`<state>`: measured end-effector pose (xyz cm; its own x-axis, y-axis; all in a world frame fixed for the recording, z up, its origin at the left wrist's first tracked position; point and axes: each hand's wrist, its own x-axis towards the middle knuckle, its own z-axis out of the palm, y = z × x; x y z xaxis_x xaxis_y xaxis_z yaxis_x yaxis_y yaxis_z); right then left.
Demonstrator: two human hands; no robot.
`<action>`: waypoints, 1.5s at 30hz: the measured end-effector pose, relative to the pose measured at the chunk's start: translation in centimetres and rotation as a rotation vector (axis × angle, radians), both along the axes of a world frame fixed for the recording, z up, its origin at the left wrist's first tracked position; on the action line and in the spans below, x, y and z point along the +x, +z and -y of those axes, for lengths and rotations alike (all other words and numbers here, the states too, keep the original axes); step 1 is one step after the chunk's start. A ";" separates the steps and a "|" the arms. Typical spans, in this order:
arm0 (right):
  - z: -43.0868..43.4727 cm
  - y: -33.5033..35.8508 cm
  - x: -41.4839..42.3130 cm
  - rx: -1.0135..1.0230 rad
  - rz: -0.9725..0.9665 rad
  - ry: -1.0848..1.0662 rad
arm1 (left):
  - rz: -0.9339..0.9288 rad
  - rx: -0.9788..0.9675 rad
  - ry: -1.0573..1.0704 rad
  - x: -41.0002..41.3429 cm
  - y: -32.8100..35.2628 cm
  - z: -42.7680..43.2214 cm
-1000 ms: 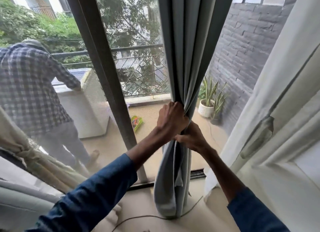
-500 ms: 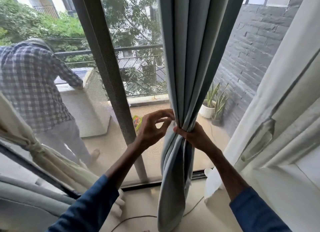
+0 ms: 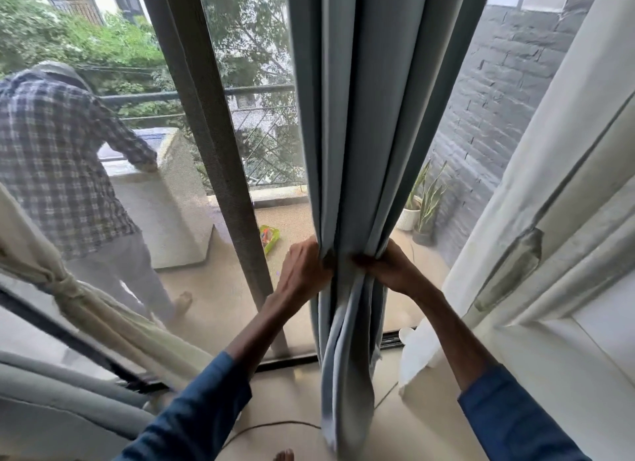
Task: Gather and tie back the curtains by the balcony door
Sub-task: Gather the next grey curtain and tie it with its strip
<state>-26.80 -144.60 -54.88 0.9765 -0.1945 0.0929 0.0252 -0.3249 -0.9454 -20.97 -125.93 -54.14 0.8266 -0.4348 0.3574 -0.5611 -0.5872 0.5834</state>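
Curtain (image 3: 347,117): blue-grey, hangs from above and is pinched to a narrow waist at the grip; its loose tail falls below the grip to the floor.
Left hand (image 3: 302,271): on the left side of the waist, fingers bent into the outer folds, holding them in.
Right hand (image 3: 390,271): opposite, fingers curled round the right side of the bunch in a firm clasp.
Tie: none seen at the grip; whether one is hidden under the hands, cannot tell.
Step (judged): bunch gathered, binding not yet done.
Risk, left of grip: the left hand's hold looks the shallower. If it lets go to fetch a tie, the outer pleats will likely spring out.
Risk, at grip: cloth looks heavy, and one hand may not span the whole bunch, so folds could slide down.
Risk, below grip: the tail hangs close to a floor cord (image 3: 268,426), and a bare foot (image 3: 283,455) nearby could snag either.
Room, far left of grip: cream curtain (image 3: 68,288) already knotted, well apart.
Room, just left of grip: dark door post (image 3: 220,151) near the left wrist, so little swing that way.
Room, right of grip: open gap to the white curtain (image 3: 549,220); plant pots (image 3: 422,203) out on the balcony.
Room, nearer than grip: open floor.
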 end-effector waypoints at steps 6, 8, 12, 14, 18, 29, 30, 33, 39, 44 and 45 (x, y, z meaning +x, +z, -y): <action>-0.8 0.3 0.0 -0.214 -0.109 -0.236 | -0.070 0.093 0.021 -2.5 -1.7 -0.8; -2.2 0.8 -0.4 -0.425 -0.119 -0.286 | -0.062 0.110 -0.026 -3.8 -2.6 0.1; -4.6 1.7 -1.0 -0.610 -0.173 -0.349 | -0.130 0.147 -0.084 -5.2 -3.1 1.6; -4.4 1.5 -0.9 -0.623 -0.199 -0.312 | -0.218 0.073 -0.103 -5.0 -2.0 1.5; -3.3 1.7 -1.6 -0.674 -0.161 -0.142 | -0.550 -0.098 -0.138 -3.3 0.4 0.8; -2.7 2.0 -2.8 -0.654 -0.294 0.332 | -0.537 0.054 -0.006 -1.9 3.1 4.2; -2.6 1.6 -3.0 -0.673 -0.311 0.337 | -0.472 0.049 0.041 -1.9 3.1 4.4; -1.3 -0.1 -2.9 -0.474 -0.255 0.343 | -0.400 0.067 0.066 -1.5 3.3 4.2; -1.7 -2.2 -5.0 -0.265 0.109 -0.143 | -0.474 0.060 -0.004 -0.2 3.4 3.3; -5.2 -3.2 -6.7 -0.304 0.167 -0.282 | -0.498 0.041 0.011 -0.8 4.0 3.6; -5.8 -3.8 -6.7 -0.338 0.126 -0.278 | -0.507 0.035 0.023 -1.0 4.1 3.8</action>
